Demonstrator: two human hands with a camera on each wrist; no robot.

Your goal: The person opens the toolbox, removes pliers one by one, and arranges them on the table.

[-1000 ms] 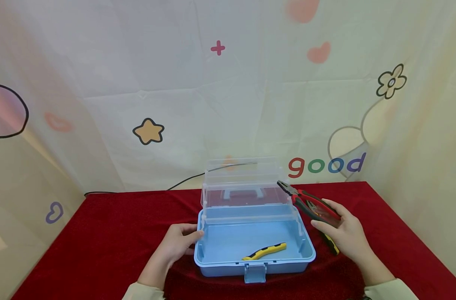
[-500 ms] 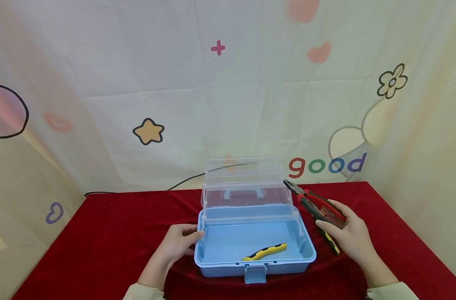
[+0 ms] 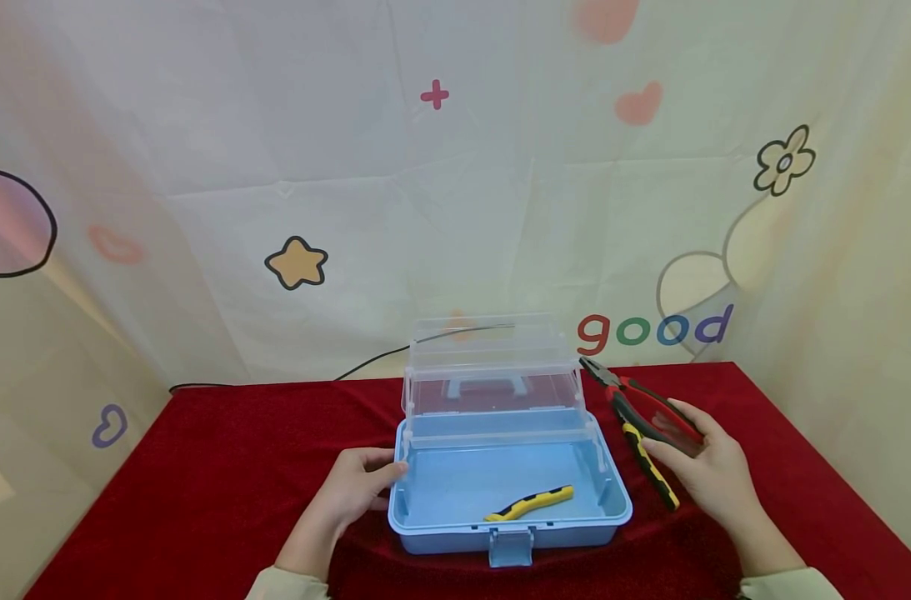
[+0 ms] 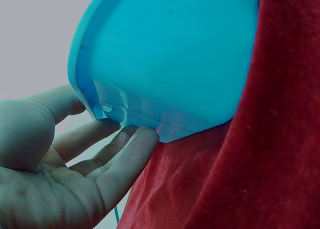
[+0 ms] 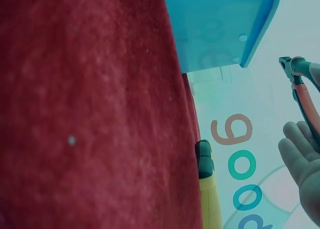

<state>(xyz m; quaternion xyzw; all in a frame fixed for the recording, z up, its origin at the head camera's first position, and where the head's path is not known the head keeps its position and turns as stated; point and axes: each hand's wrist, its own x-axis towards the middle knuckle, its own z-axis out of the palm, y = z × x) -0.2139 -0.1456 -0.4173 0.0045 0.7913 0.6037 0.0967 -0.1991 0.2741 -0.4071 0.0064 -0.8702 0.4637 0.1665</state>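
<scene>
A light blue toolbox (image 3: 509,533) stands with its clear lid (image 3: 493,392) raised in the head view. My left hand (image 3: 350,490) grips its left wall, thumb on the rim; in the left wrist view the fingers (image 4: 137,151) press the wall's outside. Inside the box lies a curved yellow-and-black tool (image 3: 532,503), its exact kind unclear. Right of the box, my right hand (image 3: 718,473) holds red-and-black pliers (image 3: 620,388) by their spread handles, nose up and left. Below them a second yellow-and-black handled tool (image 3: 653,473) lies on the cloth, its far end hidden behind the pliers.
Dark red cloth (image 3: 222,483) covers the table. Behind it hangs a printed pale curtain (image 3: 455,208). A thin black cable (image 3: 380,357) runs along the back edge and passes behind the lid. The box's front latch (image 3: 511,548) hangs down.
My right hand has moved a little to the right with the pliers, uncovering more of the yellow-and-black tool on the cloth. My left hand and the toolbox stay put.
</scene>
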